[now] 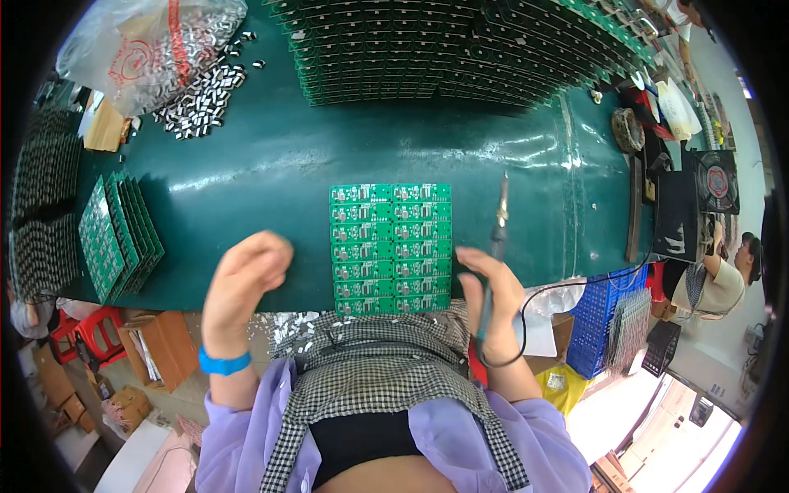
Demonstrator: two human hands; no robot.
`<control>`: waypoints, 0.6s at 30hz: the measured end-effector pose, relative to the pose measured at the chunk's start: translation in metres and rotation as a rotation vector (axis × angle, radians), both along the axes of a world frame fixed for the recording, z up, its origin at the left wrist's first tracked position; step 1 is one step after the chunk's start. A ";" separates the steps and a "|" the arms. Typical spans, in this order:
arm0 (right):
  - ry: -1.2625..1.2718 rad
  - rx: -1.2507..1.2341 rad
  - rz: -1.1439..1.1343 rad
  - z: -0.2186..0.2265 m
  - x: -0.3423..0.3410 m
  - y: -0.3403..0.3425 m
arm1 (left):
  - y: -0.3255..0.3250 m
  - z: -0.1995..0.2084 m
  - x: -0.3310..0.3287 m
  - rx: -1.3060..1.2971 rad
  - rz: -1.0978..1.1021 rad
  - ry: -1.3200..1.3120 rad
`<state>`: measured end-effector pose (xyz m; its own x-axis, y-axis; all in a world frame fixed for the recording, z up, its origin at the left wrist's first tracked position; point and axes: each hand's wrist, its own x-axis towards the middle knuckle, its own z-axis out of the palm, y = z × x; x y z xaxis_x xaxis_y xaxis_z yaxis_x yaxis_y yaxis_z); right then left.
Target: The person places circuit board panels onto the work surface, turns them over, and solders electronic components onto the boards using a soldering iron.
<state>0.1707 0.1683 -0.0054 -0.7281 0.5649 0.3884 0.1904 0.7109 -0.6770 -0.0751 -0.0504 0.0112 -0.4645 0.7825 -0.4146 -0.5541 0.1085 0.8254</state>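
Observation:
A green circuit board panel (391,250), divided into two columns of small boards, lies flat at the table's front edge before me. To its left, my left hand (261,261) hovers with the fingers curled in and slightly blurred; anything inside them is hidden. At the panel's right edge, my right hand (496,287) holds a soldering iron (498,234). The iron's tip points away from me, above the table, and its black cord loops past my wrist. My thumb and fingertips reach toward the panel's side.
Tall rows of stacked boards (411,57) fill the back of the green table (271,172). Silver components (201,103) spill from a plastic bag (136,62) at the far left. More panels (119,238) stand at left. A blue crate (604,316) and a person (711,283) are at right.

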 end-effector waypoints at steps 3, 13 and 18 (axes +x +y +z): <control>0.133 -0.251 0.031 0.011 0.020 0.004 | -0.036 0.014 -0.018 0.103 0.264 0.012; 0.346 -0.297 -0.136 0.023 0.001 0.022 | 0.118 0.051 0.023 -0.124 0.076 1.636; 0.235 -0.272 -0.109 0.027 -0.003 0.027 | 0.149 0.013 0.052 -0.255 -0.143 1.237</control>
<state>0.1680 0.1949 0.0219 -0.5666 0.7398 0.3629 0.0726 0.4835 -0.8723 -0.0229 0.0990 0.0243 -0.5657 0.8199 0.0882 0.5984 0.3346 0.7280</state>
